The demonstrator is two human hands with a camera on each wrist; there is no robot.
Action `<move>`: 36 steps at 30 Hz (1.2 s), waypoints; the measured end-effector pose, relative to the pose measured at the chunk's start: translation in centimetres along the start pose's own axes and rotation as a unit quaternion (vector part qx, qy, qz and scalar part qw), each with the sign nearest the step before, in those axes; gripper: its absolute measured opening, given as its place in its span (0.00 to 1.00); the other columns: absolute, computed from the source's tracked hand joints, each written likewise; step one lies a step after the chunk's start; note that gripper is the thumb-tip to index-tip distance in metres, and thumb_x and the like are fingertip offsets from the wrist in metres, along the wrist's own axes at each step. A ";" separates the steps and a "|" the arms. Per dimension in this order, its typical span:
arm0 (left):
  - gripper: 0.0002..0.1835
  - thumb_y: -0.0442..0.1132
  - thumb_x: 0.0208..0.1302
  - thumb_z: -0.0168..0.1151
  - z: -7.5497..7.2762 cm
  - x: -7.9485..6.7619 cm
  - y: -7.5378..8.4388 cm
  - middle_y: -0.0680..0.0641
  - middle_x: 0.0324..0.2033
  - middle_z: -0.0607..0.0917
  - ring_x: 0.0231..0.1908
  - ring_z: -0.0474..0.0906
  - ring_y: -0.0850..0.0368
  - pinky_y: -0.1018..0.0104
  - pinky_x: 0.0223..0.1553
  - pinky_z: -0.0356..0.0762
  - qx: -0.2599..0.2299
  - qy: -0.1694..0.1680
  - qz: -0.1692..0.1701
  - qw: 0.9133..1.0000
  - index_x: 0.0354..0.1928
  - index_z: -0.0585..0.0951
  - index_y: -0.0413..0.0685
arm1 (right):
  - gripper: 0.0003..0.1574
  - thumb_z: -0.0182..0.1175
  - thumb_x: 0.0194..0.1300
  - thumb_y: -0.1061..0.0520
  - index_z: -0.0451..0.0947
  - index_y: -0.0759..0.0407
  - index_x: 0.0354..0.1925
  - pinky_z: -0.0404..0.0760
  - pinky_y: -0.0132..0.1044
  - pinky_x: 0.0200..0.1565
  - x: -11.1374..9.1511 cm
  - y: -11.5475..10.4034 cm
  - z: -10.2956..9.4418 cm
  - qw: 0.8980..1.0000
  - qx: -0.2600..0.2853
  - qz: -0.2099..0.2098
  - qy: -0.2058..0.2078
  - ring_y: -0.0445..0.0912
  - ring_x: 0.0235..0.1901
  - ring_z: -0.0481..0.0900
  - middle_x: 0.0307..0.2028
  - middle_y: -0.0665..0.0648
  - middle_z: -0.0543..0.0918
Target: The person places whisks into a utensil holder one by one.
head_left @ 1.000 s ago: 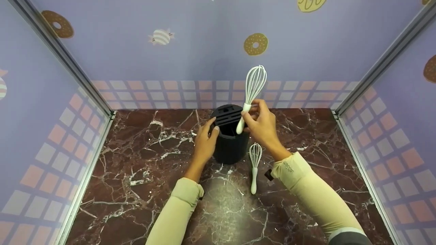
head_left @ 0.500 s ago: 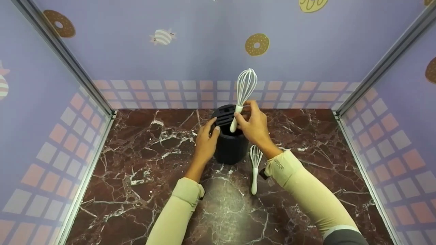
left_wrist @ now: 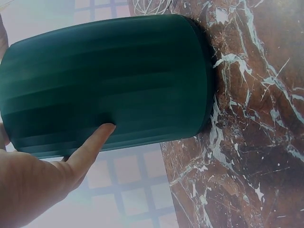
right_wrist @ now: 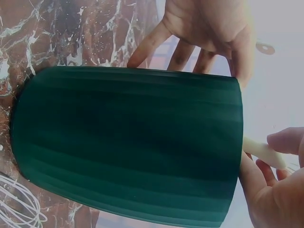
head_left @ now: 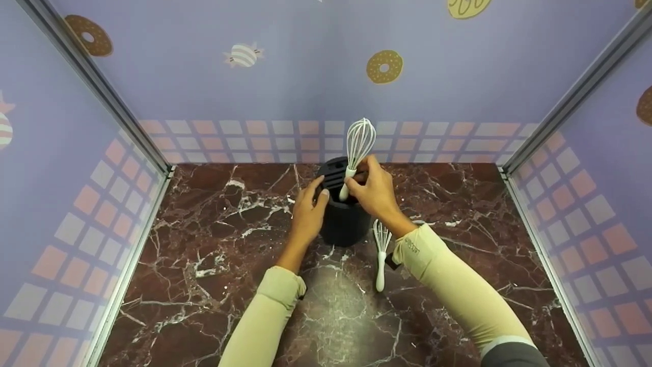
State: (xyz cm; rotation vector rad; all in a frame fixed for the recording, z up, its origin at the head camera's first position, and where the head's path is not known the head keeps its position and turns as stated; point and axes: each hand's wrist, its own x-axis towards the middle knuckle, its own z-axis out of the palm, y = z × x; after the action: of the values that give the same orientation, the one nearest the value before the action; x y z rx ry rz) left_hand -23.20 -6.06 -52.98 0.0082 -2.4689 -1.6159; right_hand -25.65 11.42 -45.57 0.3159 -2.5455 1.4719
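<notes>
A dark utensil holder [head_left: 345, 227] stands upright on the marbled table; it looks black in the head view and dark green in the wrist views. Its slotted top is partly covered by the hands. With thumb and spread fingers, my left hand [head_left: 308, 214] holds its left side near the rim. My right hand [head_left: 378, 192] pinches a white whisk [head_left: 360, 141] near the top of its handle, wires up. The lower end of that handle [right_wrist: 265, 153] meets the holder's rim in the right wrist view. How deep its tip sits is hidden there.
A second white whisk [head_left: 381, 267] lies on the table right of the holder, partly under the right forearm. The marbled tabletop [head_left: 219, 285] ends at a patterned purple back wall [head_left: 305, 76], with side walls at left and right.
My right hand has carried the whisk left and down, bringing its handle end to the holder's opening. The left hand stays on the holder, and the second whisk has not moved.
</notes>
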 end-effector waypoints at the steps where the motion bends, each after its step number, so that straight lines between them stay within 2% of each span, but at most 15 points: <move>1: 0.24 0.54 0.77 0.51 0.0 0.0 0.0 0.42 0.67 0.74 0.68 0.70 0.44 0.44 0.68 0.68 0.000 -0.001 -0.002 1.000 0.72 0.73 0.66 | 0.19 0.68 0.65 0.58 0.73 0.60 0.51 0.86 0.40 0.36 0.0 0.0 0.0 1.000 -0.003 0.001 -0.002 0.47 0.41 0.89 0.41 0.58 0.87; 6: 0.24 0.55 0.77 0.50 -0.1 -0.1 0.1 0.43 0.69 0.72 0.70 0.69 0.43 0.43 0.69 0.67 -0.002 -0.005 -0.009 1.000 0.72 0.72 0.68 | 0.21 0.69 0.62 0.57 0.73 0.61 0.50 0.85 0.43 0.45 -0.1 0.2 0.1 0.999 -0.032 0.009 -0.001 0.49 0.44 0.88 0.42 0.58 0.87; 13: 0.24 0.54 0.77 0.51 0.0 0.0 -0.1 0.42 0.68 0.73 0.69 0.70 0.43 0.44 0.68 0.68 -0.002 0.001 -0.005 1.000 0.72 0.73 0.67 | 0.24 0.71 0.59 0.55 0.72 0.58 0.49 0.83 0.46 0.48 0.0 0.2 0.1 0.999 -0.045 0.029 0.006 0.52 0.45 0.86 0.42 0.59 0.87; 21: 0.24 0.55 0.77 0.51 0.0 -0.1 0.0 0.43 0.68 0.73 0.69 0.69 0.43 0.43 0.68 0.67 0.003 -0.002 -0.009 1.000 0.72 0.73 0.68 | 0.42 0.74 0.56 0.55 0.67 0.54 0.65 0.85 0.42 0.46 0.0 0.3 0.1 1.000 -0.012 0.026 -0.005 0.49 0.44 0.86 0.45 0.57 0.84; 24: 0.24 0.55 0.77 0.51 0.0 0.0 -0.1 0.42 0.67 0.74 0.68 0.70 0.42 0.43 0.68 0.68 0.003 -0.001 -0.009 1.000 0.72 0.73 0.68 | 0.45 0.75 0.55 0.53 0.67 0.50 0.68 0.85 0.41 0.45 0.0 0.3 0.1 1.000 -0.011 0.018 -0.013 0.48 0.43 0.85 0.46 0.56 0.82; 29: 0.24 0.54 0.77 0.51 0.0 0.0 0.0 0.42 0.67 0.74 0.68 0.71 0.42 0.43 0.68 0.68 0.009 0.000 -0.007 1.000 0.72 0.73 0.67 | 0.44 0.75 0.54 0.49 0.71 0.46 0.67 0.83 0.46 0.47 0.0 0.2 0.0 1.000 -0.020 0.002 -0.015 0.49 0.44 0.84 0.45 0.56 0.82; 36: 0.24 0.56 0.77 0.51 -0.1 -0.1 0.1 0.44 0.66 0.74 0.68 0.71 0.43 0.43 0.67 0.68 0.009 -0.004 -0.016 1.000 0.72 0.72 0.70 | 0.40 0.74 0.53 0.46 0.75 0.52 0.64 0.81 0.49 0.52 -0.1 -0.1 -0.1 1.000 -0.013 -0.007 -0.010 0.50 0.46 0.83 0.45 0.55 0.81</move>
State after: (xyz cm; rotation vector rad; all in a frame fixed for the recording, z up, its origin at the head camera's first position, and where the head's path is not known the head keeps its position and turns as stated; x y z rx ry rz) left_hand -23.11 -6.13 -52.85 0.0432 -2.5016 -1.6082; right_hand -25.52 11.51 -45.48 0.3474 -2.5704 1.4365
